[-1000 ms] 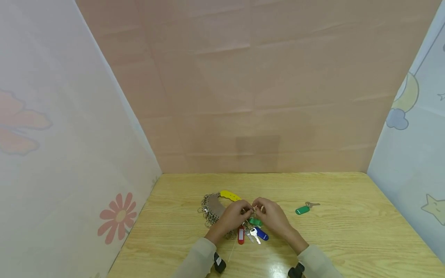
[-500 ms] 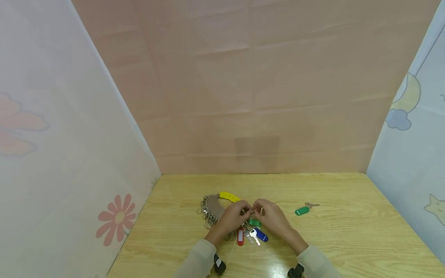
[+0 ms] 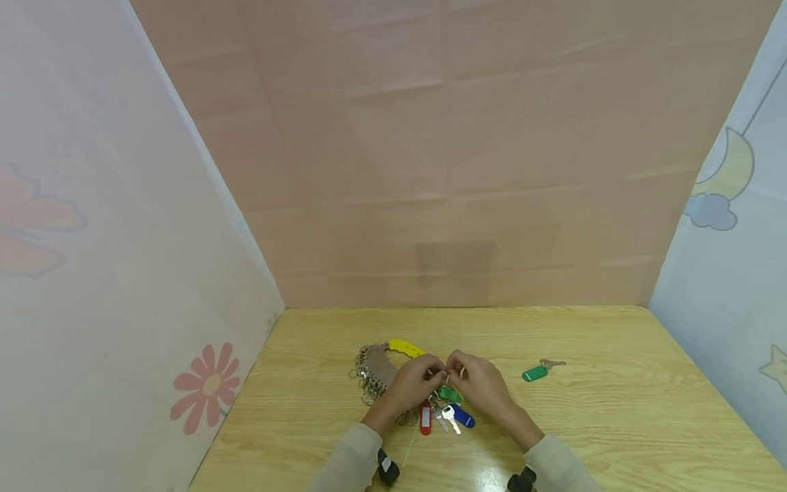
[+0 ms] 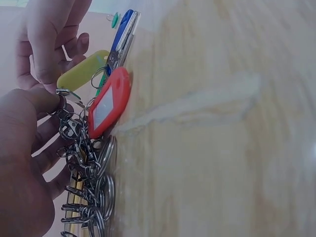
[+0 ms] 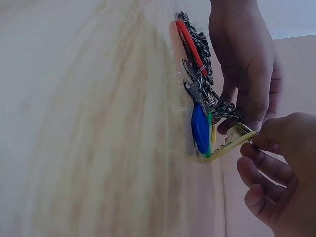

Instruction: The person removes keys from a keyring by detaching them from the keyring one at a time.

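My left hand (image 3: 415, 379) pinches a small metal clasp among the many clasps and rings (image 4: 89, 173) along a brown curved board (image 3: 380, 365) with a yellow end piece (image 3: 406, 348). Fingertip to fingertip with it, my right hand (image 3: 482, 383) pinches the ring of a yellow key tag (image 5: 229, 146), which has a key (image 5: 239, 131) beside it. Below the hands lie a red tag (image 3: 426, 418), a blue tag (image 3: 462, 415), a green tag (image 3: 450, 394) and a silver key (image 3: 451, 419). The fingers partly hide the pinched metal.
Off to the right on the wooden table (image 3: 615, 410) lies another green tag (image 3: 535, 373) with a key (image 3: 553, 363). A brown sheet (image 3: 369, 171) rises behind the table, and pale printed sheets stand on both sides.
Both hands stay at nearly the same spot with their fingertips together. The right fingers shift slightly, and a bit of yellow now shows beside the green tag below them.
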Demonstrator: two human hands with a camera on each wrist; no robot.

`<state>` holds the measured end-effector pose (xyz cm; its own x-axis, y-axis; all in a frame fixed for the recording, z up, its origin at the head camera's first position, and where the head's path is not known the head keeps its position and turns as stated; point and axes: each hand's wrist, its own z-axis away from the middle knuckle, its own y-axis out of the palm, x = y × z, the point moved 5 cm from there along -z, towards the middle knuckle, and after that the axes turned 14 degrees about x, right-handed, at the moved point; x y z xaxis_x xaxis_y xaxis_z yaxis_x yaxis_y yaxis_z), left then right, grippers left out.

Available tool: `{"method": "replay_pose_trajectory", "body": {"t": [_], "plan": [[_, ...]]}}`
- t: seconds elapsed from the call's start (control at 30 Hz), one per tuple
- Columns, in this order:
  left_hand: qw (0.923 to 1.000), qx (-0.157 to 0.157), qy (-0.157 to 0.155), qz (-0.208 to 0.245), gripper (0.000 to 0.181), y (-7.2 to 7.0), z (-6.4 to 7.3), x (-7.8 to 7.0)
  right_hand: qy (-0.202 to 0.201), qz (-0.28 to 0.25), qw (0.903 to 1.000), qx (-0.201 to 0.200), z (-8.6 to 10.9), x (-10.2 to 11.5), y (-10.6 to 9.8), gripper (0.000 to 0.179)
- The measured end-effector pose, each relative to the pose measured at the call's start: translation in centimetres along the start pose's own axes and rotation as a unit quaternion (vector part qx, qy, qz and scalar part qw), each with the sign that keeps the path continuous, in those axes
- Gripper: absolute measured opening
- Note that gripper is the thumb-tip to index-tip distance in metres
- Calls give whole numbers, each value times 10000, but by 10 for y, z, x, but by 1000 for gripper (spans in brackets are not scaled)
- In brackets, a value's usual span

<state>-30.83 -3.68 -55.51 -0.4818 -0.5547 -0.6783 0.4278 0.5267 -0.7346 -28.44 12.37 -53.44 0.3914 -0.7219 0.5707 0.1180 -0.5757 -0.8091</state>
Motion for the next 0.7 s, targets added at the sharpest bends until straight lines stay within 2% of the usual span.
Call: {"method": "replay_pose_trajectory", "body": {"t": [0.2,0.5,0.7], "plan": [[10000,-16,-9,10,11,0,-1,0,-171,368,9992,-1,1,1,1,17],[10000,-58,44,-27,10,0,-1,-1,-195,719,9972,-54,1,3,0,19],[9999,-43,94,-37,12,-1,0,-3,-518,1008,9933,-219,2,6,1,23]]}}
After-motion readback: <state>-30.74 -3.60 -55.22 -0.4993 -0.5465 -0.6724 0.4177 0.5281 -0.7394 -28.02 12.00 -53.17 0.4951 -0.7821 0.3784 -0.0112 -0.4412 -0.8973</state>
